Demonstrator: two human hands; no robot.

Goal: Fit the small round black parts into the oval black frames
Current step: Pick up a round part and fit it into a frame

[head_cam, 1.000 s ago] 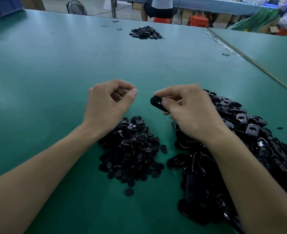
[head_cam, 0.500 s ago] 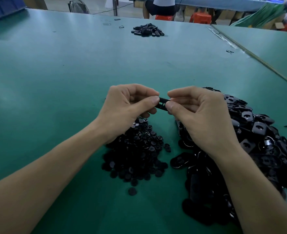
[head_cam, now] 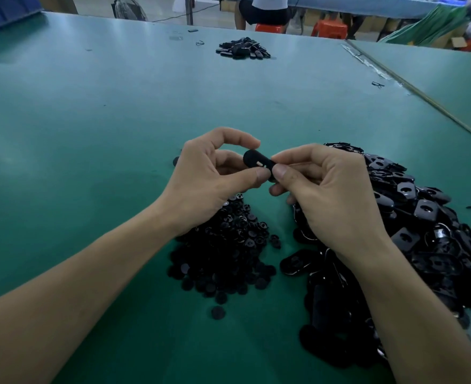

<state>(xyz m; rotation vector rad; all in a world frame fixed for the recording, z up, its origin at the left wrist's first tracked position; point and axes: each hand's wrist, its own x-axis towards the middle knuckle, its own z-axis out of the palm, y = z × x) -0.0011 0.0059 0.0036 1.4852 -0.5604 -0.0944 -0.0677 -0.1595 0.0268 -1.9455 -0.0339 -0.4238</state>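
Both hands meet above the green table (head_cam: 117,128) around one oval black frame (head_cam: 256,161). My right hand (head_cam: 328,198) pinches its right end between thumb and fingers. My left hand (head_cam: 214,176) pinches its left part between index fingertip and thumb. Whether a round part sits in it is hidden by the fingers. A heap of small round black parts (head_cam: 226,253) lies under my left wrist. A large heap of oval black frames (head_cam: 422,239) lies to the right, under my right forearm.
A smaller pile of black pieces (head_cam: 242,49) lies at the far side of the table. One loose round part (head_cam: 218,312) lies near the front. A blue bin (head_cam: 4,9) stands far left. A seam (head_cam: 422,92) runs along the right. People sit on orange stools (head_cam: 330,29) beyond.
A second ago my left hand was apart from the frame held in my right hand. It has moved in and taken hold of the frame's left part; both hands now grip it.
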